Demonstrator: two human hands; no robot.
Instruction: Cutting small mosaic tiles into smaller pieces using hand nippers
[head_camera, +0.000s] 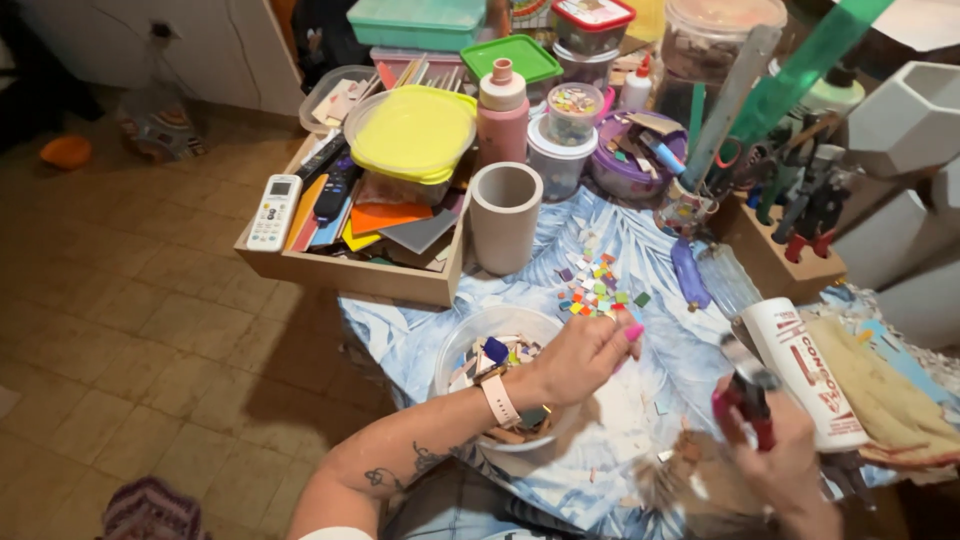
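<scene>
My left hand (585, 355), with a pale watch on its wrist, reaches over the table with fingers pinched near a heap of small coloured mosaic tiles (598, 290); whether it grips a tile I cannot tell. Under the forearm sits a clear bowl (470, 335) of tile pieces. My right hand (775, 460) is closed on red-handled nippers (750, 395) at the lower right, blurred. The tiles lie on a blue leaf-patterned cloth (660, 350).
A wooden tray (345, 270) with remote controls, coloured sheets and a yellow-lidded tub stands at the left. A grey cylindrical cup (505, 215), a pink bottle (502, 115), jars, lidded boxes and a tool holder (790, 200) crowd the back. A white tube (805, 365) lies right.
</scene>
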